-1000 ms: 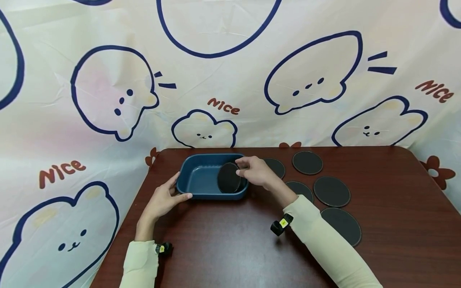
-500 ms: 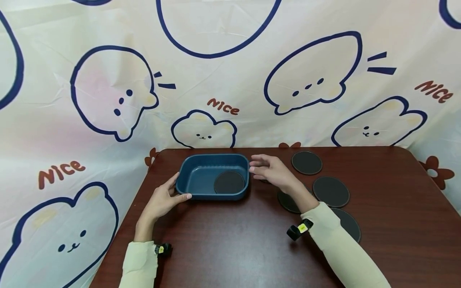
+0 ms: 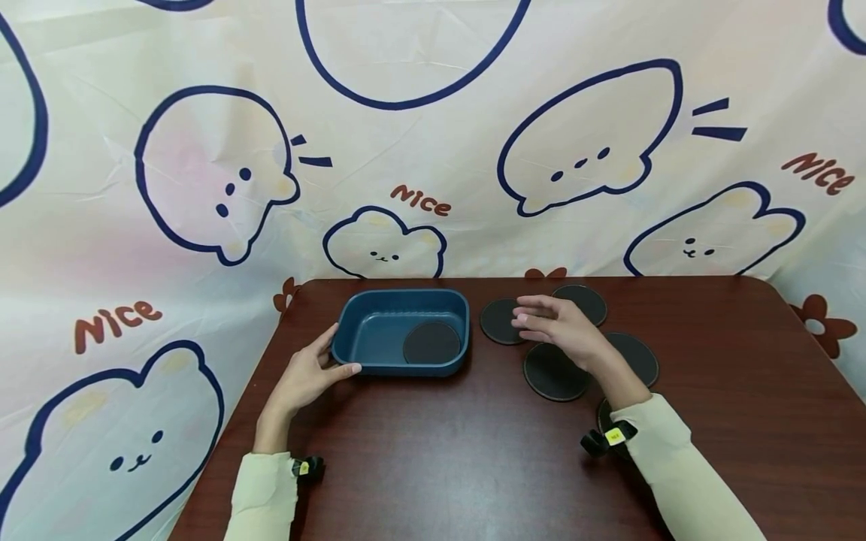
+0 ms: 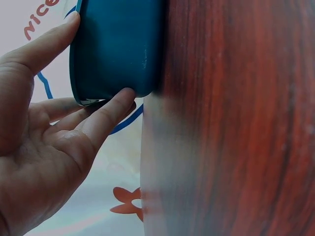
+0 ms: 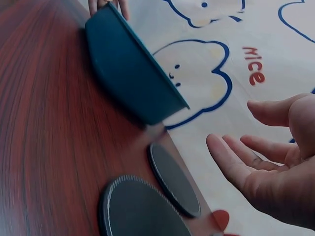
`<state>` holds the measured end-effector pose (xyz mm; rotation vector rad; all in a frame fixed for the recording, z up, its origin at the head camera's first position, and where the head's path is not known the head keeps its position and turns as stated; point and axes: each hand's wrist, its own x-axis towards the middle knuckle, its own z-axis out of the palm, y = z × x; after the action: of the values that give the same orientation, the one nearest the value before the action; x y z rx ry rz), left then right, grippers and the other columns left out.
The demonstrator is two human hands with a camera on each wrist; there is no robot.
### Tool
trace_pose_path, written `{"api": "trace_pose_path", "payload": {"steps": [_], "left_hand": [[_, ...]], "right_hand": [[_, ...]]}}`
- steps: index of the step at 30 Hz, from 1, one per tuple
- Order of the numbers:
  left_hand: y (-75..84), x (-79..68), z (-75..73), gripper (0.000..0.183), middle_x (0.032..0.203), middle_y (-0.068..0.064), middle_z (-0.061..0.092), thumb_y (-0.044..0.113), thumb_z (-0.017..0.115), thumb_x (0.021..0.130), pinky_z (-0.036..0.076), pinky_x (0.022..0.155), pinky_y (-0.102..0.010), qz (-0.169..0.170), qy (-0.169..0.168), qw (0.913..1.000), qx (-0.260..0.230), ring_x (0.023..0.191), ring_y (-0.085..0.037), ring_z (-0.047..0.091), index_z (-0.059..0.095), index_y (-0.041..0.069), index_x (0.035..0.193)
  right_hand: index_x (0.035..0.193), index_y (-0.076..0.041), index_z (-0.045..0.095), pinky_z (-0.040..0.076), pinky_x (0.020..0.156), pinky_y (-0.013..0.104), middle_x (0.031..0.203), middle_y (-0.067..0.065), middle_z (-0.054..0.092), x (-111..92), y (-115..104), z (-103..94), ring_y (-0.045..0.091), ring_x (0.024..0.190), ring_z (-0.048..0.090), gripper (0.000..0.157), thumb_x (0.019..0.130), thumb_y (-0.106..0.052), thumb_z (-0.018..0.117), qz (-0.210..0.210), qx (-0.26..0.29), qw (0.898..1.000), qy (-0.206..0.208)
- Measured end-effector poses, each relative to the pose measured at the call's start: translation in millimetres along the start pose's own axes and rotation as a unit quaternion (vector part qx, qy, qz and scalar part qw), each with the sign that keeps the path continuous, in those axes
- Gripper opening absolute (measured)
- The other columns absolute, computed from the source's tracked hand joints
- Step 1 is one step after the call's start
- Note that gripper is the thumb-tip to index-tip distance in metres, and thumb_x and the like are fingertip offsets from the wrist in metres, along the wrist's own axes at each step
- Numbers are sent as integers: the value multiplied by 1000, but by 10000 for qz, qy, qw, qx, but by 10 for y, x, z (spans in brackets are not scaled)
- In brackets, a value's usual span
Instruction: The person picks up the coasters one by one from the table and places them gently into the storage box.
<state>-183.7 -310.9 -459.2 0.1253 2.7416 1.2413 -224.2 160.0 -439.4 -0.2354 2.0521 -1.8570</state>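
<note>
My left hand (image 3: 307, 379) holds the left end of a blue rectangular basin (image 3: 379, 368), its thumb at the front rim and its fingers along the side. In the left wrist view, the thumb and fingertips touch the wall of the basin (image 4: 115, 49). One black round coaster (image 3: 431, 343) lies flat inside it on the right. My right hand (image 3: 564, 330) hovers with loose fingers above the other coasters, holding nothing. Nearest to it are a coaster (image 3: 499, 321) by the basin and another coaster (image 3: 555, 373) below the palm.
More black coasters lie to the right: a back coaster (image 3: 587, 300), a right-hand coaster (image 3: 636, 356) and one partly hidden under the right wrist. The brown table (image 3: 419, 451) ends at a printed cloth backdrop (image 3: 433, 150).
My right hand let go of the coaster, which now lies flat in the basin. That hand then moved right, over the other coasters. My left hand and the basin stayed in place.
</note>
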Motion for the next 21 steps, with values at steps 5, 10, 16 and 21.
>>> {"api": "trace_pose_path", "payload": {"steps": [5, 10, 16, 21], "left_hand": [[3, -11, -10, 101, 165, -29, 44, 32, 82, 97, 53, 110, -60, -25, -3, 10000, -14, 143, -48, 58, 20, 9, 173], [18, -13, -3, 100, 165, -29, 46, 32, 82, 97, 53, 110, -59, -27, -4, 10000, -47, 142, -47, 59, 20, 9, 173], [26, -11, -2, 101, 166, -29, 44, 33, 82, 98, 53, 111, -59, -13, -26, 10000, -36, 144, -48, 57, 19, 8, 173], [27, -12, -3, 101, 166, -30, 43, 33, 82, 98, 52, 111, -59, -5, -18, 10000, -14, 144, -48, 56, 19, 6, 172]], "right_hand": [[164, 1, 37, 54, 112, 43, 163, 31, 46, -95, 97, -192, 21, 131, 71, 67, 109, -24, 66, -24, -110, 9999, 114], [165, 1, 36, 55, 110, 38, 163, 31, 46, -209, 198, -407, 10, 125, 73, 71, 109, -28, 67, 46, -217, 9996, 199], [165, 4, 34, 58, 106, 32, 162, 33, 45, -350, 300, -615, 4, 122, 73, 74, 109, -30, 67, 13, -303, 9991, 291], [165, 5, 33, 59, 103, 30, 162, 36, 44, -435, 368, -745, 1, 120, 72, 74, 109, -30, 66, -101, -444, 9980, 431]]}}
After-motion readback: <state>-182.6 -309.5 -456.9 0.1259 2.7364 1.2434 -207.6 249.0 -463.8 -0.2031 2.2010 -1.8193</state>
